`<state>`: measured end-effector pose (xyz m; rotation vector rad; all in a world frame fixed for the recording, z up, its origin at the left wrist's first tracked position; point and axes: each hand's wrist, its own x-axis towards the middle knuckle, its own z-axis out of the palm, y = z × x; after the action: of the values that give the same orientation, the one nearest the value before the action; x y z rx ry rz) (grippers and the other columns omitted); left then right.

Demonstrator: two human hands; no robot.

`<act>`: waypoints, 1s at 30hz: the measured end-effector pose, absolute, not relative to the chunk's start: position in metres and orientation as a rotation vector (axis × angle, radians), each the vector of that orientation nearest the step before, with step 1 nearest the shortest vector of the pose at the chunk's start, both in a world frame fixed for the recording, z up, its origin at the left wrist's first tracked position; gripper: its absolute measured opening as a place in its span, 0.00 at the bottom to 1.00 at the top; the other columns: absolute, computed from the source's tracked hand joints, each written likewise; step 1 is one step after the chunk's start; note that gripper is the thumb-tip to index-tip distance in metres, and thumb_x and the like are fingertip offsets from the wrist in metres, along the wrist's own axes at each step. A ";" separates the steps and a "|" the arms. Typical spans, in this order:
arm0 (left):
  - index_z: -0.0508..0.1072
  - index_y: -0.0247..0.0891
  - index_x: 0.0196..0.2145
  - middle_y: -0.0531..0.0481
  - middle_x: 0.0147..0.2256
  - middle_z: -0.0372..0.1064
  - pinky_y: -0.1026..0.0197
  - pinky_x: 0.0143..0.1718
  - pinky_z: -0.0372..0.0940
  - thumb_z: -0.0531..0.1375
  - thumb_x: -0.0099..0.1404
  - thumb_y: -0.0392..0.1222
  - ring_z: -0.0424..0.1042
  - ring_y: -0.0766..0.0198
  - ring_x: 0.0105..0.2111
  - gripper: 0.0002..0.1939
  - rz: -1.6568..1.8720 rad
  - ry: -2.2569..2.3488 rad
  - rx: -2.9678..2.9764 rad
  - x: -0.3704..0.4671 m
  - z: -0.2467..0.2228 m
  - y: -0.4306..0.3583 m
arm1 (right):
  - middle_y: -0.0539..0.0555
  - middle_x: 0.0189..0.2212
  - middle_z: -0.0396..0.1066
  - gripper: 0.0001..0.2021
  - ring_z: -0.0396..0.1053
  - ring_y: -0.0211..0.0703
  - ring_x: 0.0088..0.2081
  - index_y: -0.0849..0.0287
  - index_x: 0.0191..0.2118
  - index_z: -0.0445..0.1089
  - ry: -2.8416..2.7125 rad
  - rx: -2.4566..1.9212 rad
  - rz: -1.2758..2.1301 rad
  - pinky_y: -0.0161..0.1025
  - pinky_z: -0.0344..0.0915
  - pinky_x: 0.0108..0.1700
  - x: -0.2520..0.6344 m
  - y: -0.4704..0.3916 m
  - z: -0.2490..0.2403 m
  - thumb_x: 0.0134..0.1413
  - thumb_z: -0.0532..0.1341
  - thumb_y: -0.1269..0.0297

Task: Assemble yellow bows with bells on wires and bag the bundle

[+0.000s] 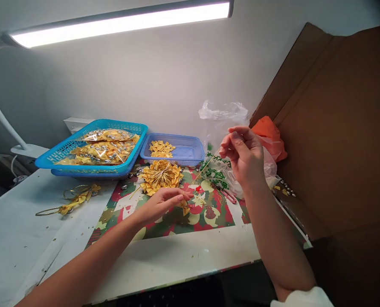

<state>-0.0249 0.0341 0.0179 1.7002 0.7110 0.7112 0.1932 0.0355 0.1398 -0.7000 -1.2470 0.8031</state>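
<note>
My left hand [167, 202] is low over the patterned sheet [190, 221], thumb and fingers pinched on a small yellow bow [185, 207] that hangs below the fingertips. Raised higher on the right, my right hand [243, 153] has its fingertips pressed together on a thin gold cord [205, 167]. The cord slants down from there toward my left hand. Behind my left hand lies a bundle of yellow bows [162, 175] with gold cords gathered at its middle.
A blue basket [42, 161] with bagged bows stands at the left, beside a smaller basket [190, 150] with loose bows. Pink-handled snips [228, 197], plastic bags [223, 113] and a large cardboard box [333, 128] are at the right. A lamp [122, 25] hangs above.
</note>
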 end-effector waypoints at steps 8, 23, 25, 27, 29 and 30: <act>0.74 0.47 0.52 0.47 0.56 0.70 0.47 0.58 0.60 0.55 0.67 0.54 0.65 0.50 0.58 0.20 0.816 0.738 1.765 -0.024 0.017 0.035 | 0.45 0.23 0.72 0.12 0.69 0.31 0.21 0.56 0.35 0.68 -1.392 -0.668 1.070 0.31 0.67 0.23 0.169 0.039 0.122 0.51 0.66 0.54; 0.75 0.42 0.48 0.44 0.45 0.77 0.55 0.53 0.64 0.65 0.62 0.47 0.73 0.57 0.49 0.17 0.787 0.451 1.286 -0.022 0.014 0.035 | 0.48 0.25 0.75 0.11 0.66 0.30 0.16 0.56 0.35 0.66 -1.511 -0.720 1.206 0.30 0.53 0.16 0.128 0.062 0.114 0.52 0.63 0.55; 0.77 0.40 0.41 0.47 0.37 0.79 0.57 0.49 0.66 0.66 0.61 0.47 0.76 0.61 0.42 0.12 0.834 0.435 1.167 -0.022 0.011 0.037 | 0.49 0.25 0.76 0.12 0.65 0.30 0.16 0.57 0.34 0.66 -1.482 -0.801 1.216 0.29 0.52 0.15 0.129 0.069 0.101 0.51 0.64 0.55; 0.77 0.38 0.35 0.49 0.32 0.78 0.60 0.46 0.67 0.68 0.58 0.48 0.76 0.63 0.37 0.11 0.857 0.414 1.040 -0.023 0.009 0.039 | 0.50 0.25 0.76 0.12 0.65 0.31 0.15 0.57 0.34 0.65 -1.430 -0.916 1.250 0.28 0.51 0.15 0.131 0.075 0.085 0.50 0.65 0.56; 0.75 0.36 0.32 0.50 0.28 0.76 0.61 0.44 0.67 0.71 0.55 0.47 0.75 0.65 0.34 0.13 0.850 0.406 0.951 -0.023 0.008 0.041 | 0.51 0.26 0.77 0.11 0.65 0.31 0.15 0.58 0.33 0.65 -1.379 -1.031 1.282 0.28 0.49 0.15 0.134 0.078 0.069 0.50 0.64 0.57; 0.75 0.36 0.32 0.51 0.27 0.75 0.61 0.43 0.68 0.72 0.53 0.46 0.75 0.65 0.33 0.14 0.841 0.410 0.926 -0.024 0.008 0.041 | 0.52 0.27 0.77 0.10 0.66 0.32 0.15 0.58 0.34 0.65 -1.373 -1.091 1.270 0.28 0.49 0.15 0.136 0.078 0.060 0.51 0.63 0.57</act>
<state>-0.0238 0.0413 0.0078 0.9259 0.4100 0.8406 0.1356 0.0784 0.0604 -1.0907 -1.3734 1.2699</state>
